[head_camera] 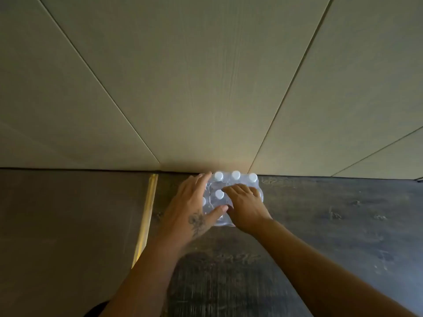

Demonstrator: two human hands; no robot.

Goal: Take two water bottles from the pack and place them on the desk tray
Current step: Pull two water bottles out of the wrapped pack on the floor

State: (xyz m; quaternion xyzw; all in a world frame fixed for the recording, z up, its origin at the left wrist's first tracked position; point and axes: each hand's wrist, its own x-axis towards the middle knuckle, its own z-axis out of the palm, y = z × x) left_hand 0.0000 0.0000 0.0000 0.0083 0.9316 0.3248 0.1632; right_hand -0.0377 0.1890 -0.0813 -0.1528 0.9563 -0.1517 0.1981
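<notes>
Head view looks down at my two bare forearms reaching out over a dark, wood-grained floor (332, 225) toward a pack of water bottles (231, 191) that sits right against the foot of a pale panelled wall (206, 88). The pack is wrapped in clear plastic film, and several white caps (235, 175) show through along its far row, with one more cap nearer to me between my hands. My left hand (192, 209) lies on the left side of the pack, fingers spread and stretched forward along the edge, thumb angled across the near part of the wrap; it is open and flat against the film, not clasped around anything. A dark flower tattoo sits on the back of it. My right hand (246, 205) rests on top of the pack toward the right, its fingers curled down and pressing into the plastic near the middle; whether they have actually pinched the film or a bottle neck I cannot tell, since the fingertips are blurred against the wrap. To the left, a thin brass-coloured strip (146, 216) runs along the floor, dividing the wood-grain from a smoother dark surface (68, 225). No bottle stands outside the pack.
</notes>
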